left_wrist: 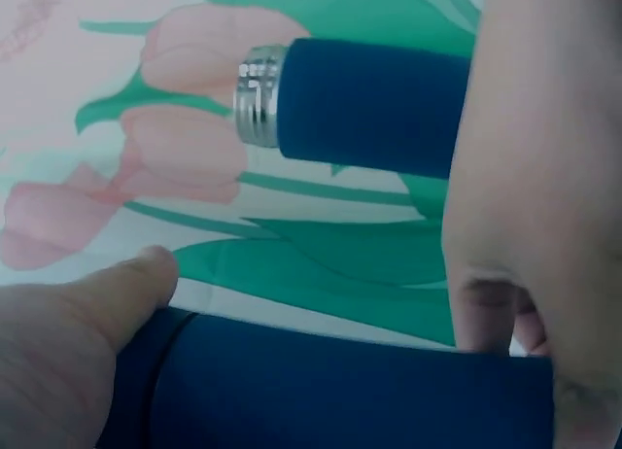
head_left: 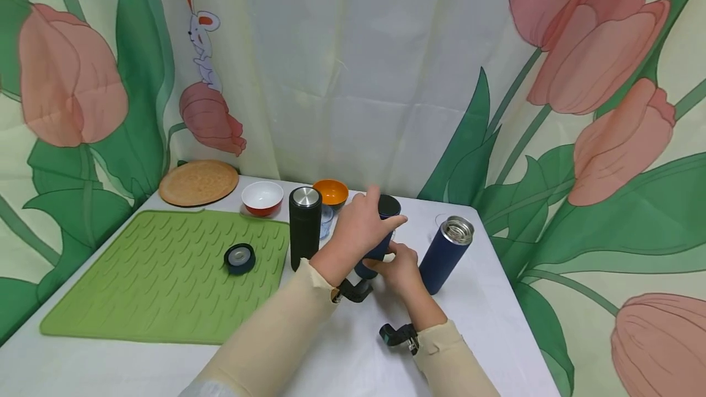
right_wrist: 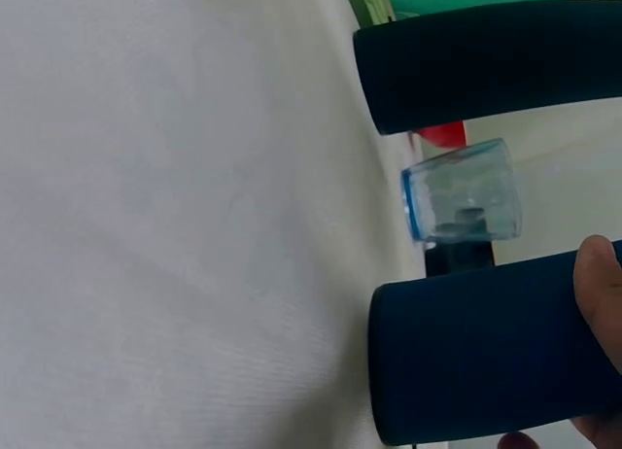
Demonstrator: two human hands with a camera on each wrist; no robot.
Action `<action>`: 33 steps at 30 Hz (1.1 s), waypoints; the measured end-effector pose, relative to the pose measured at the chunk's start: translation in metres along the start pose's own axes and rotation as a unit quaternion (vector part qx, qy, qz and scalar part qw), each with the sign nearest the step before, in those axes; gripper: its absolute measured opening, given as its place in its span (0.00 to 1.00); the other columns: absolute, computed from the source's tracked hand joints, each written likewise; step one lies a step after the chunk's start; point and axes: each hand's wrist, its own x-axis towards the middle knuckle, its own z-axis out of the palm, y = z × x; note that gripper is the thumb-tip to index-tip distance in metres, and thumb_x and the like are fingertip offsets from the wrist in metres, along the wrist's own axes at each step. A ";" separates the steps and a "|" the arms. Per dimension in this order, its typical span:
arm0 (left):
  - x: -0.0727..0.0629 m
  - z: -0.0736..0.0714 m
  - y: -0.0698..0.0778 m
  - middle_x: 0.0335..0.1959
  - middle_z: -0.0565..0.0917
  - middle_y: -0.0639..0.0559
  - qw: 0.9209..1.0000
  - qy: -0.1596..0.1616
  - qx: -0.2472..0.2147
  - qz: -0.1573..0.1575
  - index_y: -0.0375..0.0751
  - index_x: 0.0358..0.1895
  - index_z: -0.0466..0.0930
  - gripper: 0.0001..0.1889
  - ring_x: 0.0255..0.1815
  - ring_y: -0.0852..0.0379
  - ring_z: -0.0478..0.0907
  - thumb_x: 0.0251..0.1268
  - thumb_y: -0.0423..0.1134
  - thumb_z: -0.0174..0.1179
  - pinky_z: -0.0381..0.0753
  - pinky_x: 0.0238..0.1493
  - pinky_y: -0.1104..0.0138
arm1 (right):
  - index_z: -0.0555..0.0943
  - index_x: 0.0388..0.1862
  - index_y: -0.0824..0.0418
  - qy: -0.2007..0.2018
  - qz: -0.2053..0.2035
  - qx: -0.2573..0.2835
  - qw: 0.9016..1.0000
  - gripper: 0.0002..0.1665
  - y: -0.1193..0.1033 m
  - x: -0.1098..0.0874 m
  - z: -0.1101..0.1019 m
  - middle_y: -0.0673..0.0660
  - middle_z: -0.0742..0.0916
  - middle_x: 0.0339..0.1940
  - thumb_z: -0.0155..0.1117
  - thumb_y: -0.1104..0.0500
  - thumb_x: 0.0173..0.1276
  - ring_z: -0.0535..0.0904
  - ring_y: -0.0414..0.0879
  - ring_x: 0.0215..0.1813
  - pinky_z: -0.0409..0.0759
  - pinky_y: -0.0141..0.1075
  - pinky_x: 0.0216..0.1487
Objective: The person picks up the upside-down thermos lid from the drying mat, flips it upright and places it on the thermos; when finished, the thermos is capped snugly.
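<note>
Both hands are on a dark blue thermos (head_left: 377, 254) that stands upright on the white table. My left hand (head_left: 358, 223) is at its top, thumb and fingers around the lid (head_left: 389, 204); its fingers are partly blurred. A dark seam below the lid shows in the left wrist view. Lower down, my right hand (head_left: 401, 269) grips the body of this thermos (right_wrist: 476, 352) from the right. A second blue thermos (head_left: 445, 256) stands to the right, its bare metal mouth (left_wrist: 258, 96) showing. On the green mat (head_left: 149, 280) lies a dark round lid (head_left: 239, 258).
Left of my hands stands a tall black flask (head_left: 305, 234), with a clear cup (right_wrist: 466, 191) beside it. An orange bowl (head_left: 331, 190), a red-and-white bowl (head_left: 262, 196) and a round wooden board (head_left: 198, 182) are at the back, before a flowered curtain (head_left: 353, 78).
</note>
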 end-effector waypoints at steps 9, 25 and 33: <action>0.008 -0.017 -0.013 0.67 0.80 0.39 0.994 -0.100 -0.025 0.045 0.46 0.75 0.68 0.41 0.60 0.43 0.82 0.69 0.67 0.66 0.86 0.58 0.52 | 0.87 0.59 0.58 -0.002 0.007 -0.012 1.000 0.31 0.003 0.002 0.000 0.60 0.88 0.58 0.83 0.45 0.61 0.68 0.63 0.73 0.73 0.61 0.69; 0.027 -0.036 -0.028 0.65 0.81 0.46 0.978 -0.175 -0.010 0.117 0.54 0.78 0.67 0.40 0.58 0.49 0.81 0.69 0.64 0.68 0.84 0.58 0.56 | 0.88 0.57 0.61 0.003 -0.007 -0.006 1.000 0.31 0.001 0.005 -0.001 0.62 0.88 0.58 0.85 0.48 0.58 0.70 0.65 0.72 0.72 0.64 0.70; 0.001 -0.005 -0.006 0.56 0.84 0.40 0.998 -0.037 -0.053 -0.019 0.40 0.70 0.68 0.48 0.48 0.44 0.87 0.59 0.73 0.70 0.90 0.47 0.55 | 0.89 0.55 0.52 -0.014 0.002 -0.008 1.000 0.27 0.005 0.007 0.000 0.58 0.90 0.56 0.84 0.44 0.59 0.69 0.63 0.72 0.74 0.61 0.66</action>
